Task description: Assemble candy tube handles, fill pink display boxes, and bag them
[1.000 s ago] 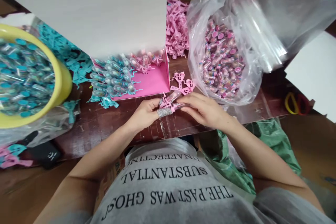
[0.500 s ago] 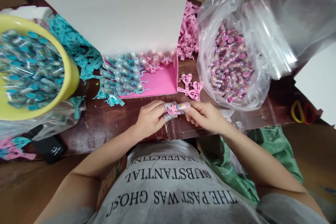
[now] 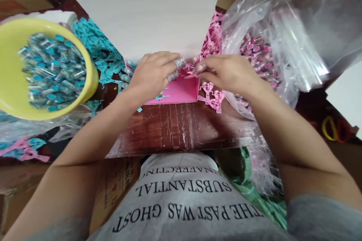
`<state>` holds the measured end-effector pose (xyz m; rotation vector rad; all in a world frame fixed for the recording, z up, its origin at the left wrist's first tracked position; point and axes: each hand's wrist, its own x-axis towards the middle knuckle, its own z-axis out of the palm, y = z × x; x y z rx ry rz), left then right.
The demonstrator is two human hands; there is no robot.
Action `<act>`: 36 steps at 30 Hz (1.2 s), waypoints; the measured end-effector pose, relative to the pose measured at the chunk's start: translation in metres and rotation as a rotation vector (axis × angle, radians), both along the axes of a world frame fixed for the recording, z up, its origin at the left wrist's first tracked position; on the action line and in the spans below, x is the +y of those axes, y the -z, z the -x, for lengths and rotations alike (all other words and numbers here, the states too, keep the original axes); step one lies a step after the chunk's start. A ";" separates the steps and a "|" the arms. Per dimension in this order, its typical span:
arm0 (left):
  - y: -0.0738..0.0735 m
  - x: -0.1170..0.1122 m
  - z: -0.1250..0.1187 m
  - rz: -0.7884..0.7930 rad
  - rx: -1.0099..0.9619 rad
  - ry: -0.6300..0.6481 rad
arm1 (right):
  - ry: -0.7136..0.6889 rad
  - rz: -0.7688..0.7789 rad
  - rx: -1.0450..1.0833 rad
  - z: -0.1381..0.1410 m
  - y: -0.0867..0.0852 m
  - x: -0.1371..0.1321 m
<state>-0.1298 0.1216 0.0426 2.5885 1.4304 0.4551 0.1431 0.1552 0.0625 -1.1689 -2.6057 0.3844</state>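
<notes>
Both my hands reach over the open pink box (image 3: 181,92) at the far side of the brown table. My left hand (image 3: 154,73), with silver tape on a fingertip, is curled over the box's left part, where blue toys lie. My right hand (image 3: 226,73) pinches a small pink toy piece (image 3: 195,69) at the box's back right corner. What my left hand's fingers hold, if anything, is hidden. Loose pink plastic frames (image 3: 212,96) lie beside the box under my right wrist.
A yellow bowl (image 3: 85,64) of blue-capped capsules stands at the left, with teal plastic frames (image 3: 96,51) behind it. A clear bag (image 3: 283,45) of pink-capped capsules sits at the right. The box's white lid (image 3: 147,7) stands up behind. A scratched table edge (image 3: 181,143) lies near my body.
Both hands moved from the table's near middle forward to the pink box, carrying the assembled pink piece. The camera tilted forward with them.
</notes>
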 end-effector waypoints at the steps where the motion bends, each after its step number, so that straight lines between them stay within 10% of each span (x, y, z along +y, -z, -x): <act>1: 0.003 0.011 0.003 0.034 0.037 0.026 | -0.006 -0.009 -0.094 0.006 0.002 0.010; 12: 0.020 0.021 0.009 0.000 -0.043 -0.008 | 0.012 0.042 -0.364 0.035 0.007 0.030; 18: 0.000 0.013 -0.018 -0.046 -0.097 -0.113 | 0.159 -0.110 -0.102 0.029 0.006 0.005; 28: 0.000 0.022 -0.056 0.008 -0.041 -0.256 | 0.203 -0.118 0.063 0.022 0.058 0.007; 36: -0.001 0.030 -0.050 -0.025 -0.014 -0.278 | 0.234 -0.046 0.117 0.020 0.042 0.006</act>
